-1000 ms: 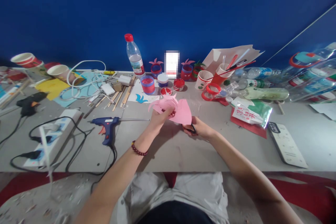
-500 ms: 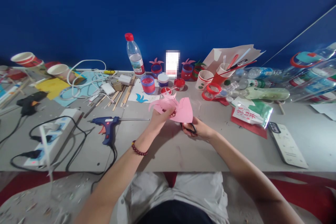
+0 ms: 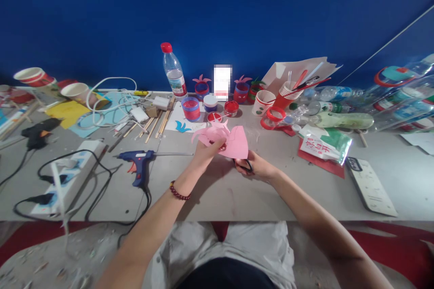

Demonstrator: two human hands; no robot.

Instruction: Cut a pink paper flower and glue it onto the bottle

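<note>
Pink paper [image 3: 238, 142], partly cut into curved, pointed shapes, is held above the middle of the table. My left hand [image 3: 213, 148] pinches it with the thumb on top. My right hand [image 3: 252, 166] is closed around the dark handles of a pair of scissors [image 3: 249, 165]; their blades are hidden under the paper. Just beyond the paper lies a blue paper cutout [image 3: 182, 127] with pointed leaves, on a white sheet. Behind that stand a blue and red cup [image 3: 191, 109] and an open pot of red paint [image 3: 231, 108].
A blue glue gun [image 3: 137, 165] lies left, near a white power strip [image 3: 69, 178] with trailing cables. A bottle with a red cap [image 3: 174, 74] stands at the back. Paper cups [image 3: 263, 102], plastic bottles [image 3: 339, 94] and a phone [image 3: 372, 187] are on the right.
Both hands stay in nearly the same place. The pink paper and the scissors handles have shifted only very slightly.
</note>
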